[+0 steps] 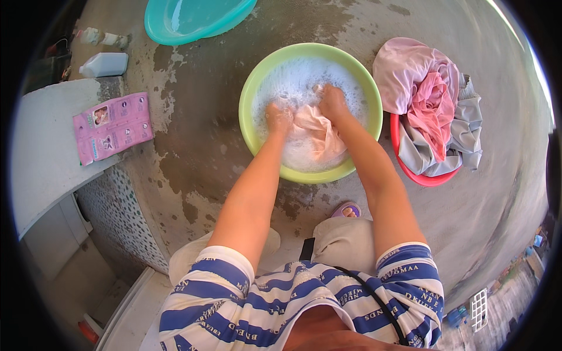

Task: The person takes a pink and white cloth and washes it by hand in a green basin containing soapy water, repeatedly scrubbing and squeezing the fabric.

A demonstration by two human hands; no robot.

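A lime-green plastic basin (310, 177) stands on the concrete floor before me, holding white soapy water (285, 74). A wet peach-pink cloth (322, 138) lies partly under the suds, its near part bulging above the foam. My left hand (279, 118) is in the foam at the cloth's left side, its fingertips hidden by suds. My right hand (332, 102) is curled at the cloth's upper right, with a small bit of fabric showing at its fingers.
To the right, a red basin (432, 180) is heaped with pink fabric (432, 109) and grey fabric (467, 125). A turquoise basin (199, 37) sits at the far side. Left are a white ledge (48, 127), a pink printed packet (113, 127) and a white plastic jug (105, 65). The floor has wet patches.
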